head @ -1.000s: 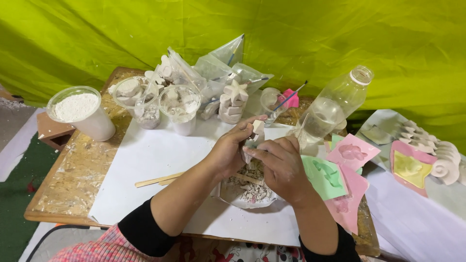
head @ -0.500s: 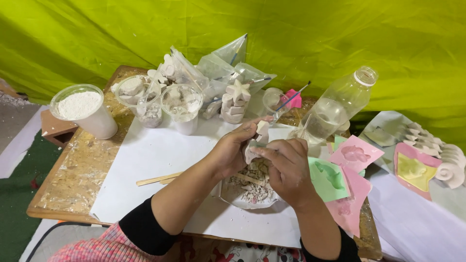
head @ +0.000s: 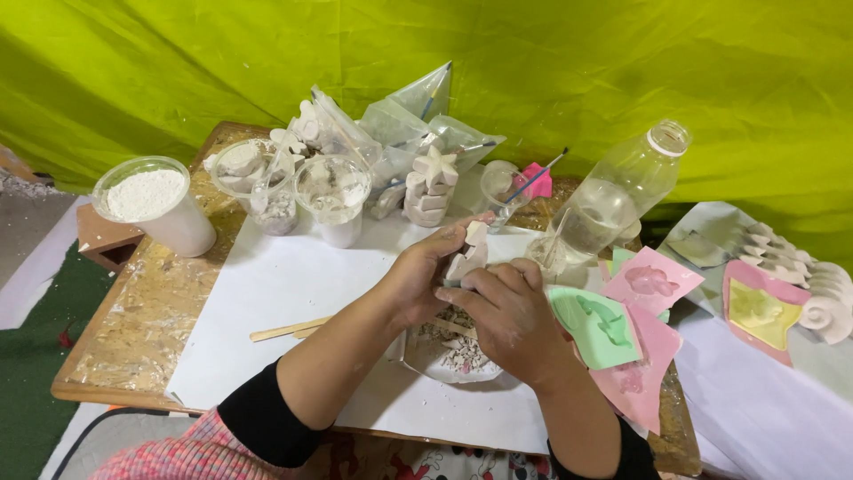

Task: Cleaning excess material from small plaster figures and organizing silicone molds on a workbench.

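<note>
Head view: both hands meet over a shallow bowl (head: 449, 356) of white crumbs, centre of the white sheet (head: 267, 302). Left hand (head: 418, 280) pinches a small white plaster piece (head: 469, 253), upright, fingers closed on it. Right hand (head: 506, 311) is curled against the piece's lower edge; whether it holds a tool, cannot tell. Versus half a second back: hands sit marginally nearer, same grip, piece unchanged over the bowl, so the trimming carries on. Wooden stick (head: 289, 330) lies left, water bottle (head: 613, 200) far right, green mould (head: 597, 327) just right.
</note>
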